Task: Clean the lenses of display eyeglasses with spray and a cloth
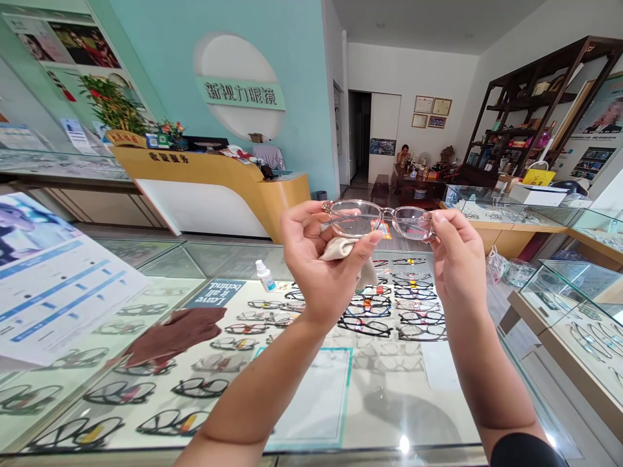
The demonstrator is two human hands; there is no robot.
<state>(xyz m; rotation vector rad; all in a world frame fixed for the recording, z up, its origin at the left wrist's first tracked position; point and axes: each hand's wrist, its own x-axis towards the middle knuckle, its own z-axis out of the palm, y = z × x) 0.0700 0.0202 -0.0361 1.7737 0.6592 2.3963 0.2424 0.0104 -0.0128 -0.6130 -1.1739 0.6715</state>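
A pair of clear-framed eyeglasses (pixel 357 218) is held up above the glass display counter (pixel 403 415). My left hand (pixel 318 266) grips the left end of the frame and also has a light-coloured cleaning cloth (pixel 338 249) bunched in its palm. At the other end, my right hand (pixel 457 253) pinches the frame near the hinge. A small orange tag or sticker (pixel 384 229) shows by the lenses. Below, several rows of eyeglasses (pixel 365 326) lie in the counter.
On the counter are a white bottle (pixel 265 276), a brown cloth (pixel 175 334) and a large printed leaflet (pixel 58 279) at left. Another display case (pixel 579 337) stands at right. Behind are a yellow reception desk (pixel 209 175) and a person (pixel 403 155) seated at the back.
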